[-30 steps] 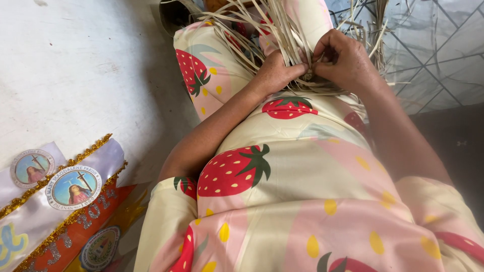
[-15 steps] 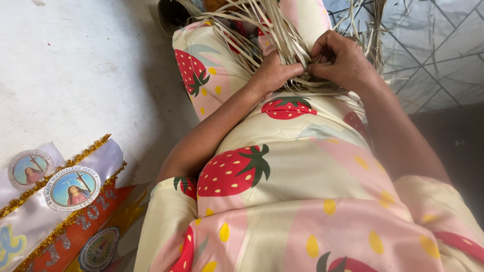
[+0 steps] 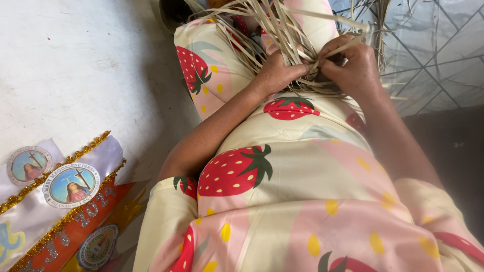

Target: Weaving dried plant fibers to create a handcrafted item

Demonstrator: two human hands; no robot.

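Note:
A bundle of pale dried straw strips [image 3: 275, 30] fans out over my lap, which is covered by cream and pink cloth printed with strawberries [image 3: 282, 166]. My left hand [image 3: 276, 72] presses down on the gathered strips where they cross. My right hand [image 3: 350, 65] pinches one thin strip [image 3: 339, 49] between thumb and fingers, and that strip runs up and to the right. The point where the strips meet lies between both hands and is partly hidden by my fingers.
A white wall or floor surface [image 3: 75, 65] fills the left side. Satin sashes with gold glitter trim and round picture badges [image 3: 60, 191] lie at the lower left. A light tiled floor [image 3: 438, 45] shows at the upper right, with a dark patch [image 3: 454, 146] below it.
My right hand has pulled one strip out to the right and upward; before, its fingers were tucked down against the weave. My left hand has stayed pressed on the bundle.

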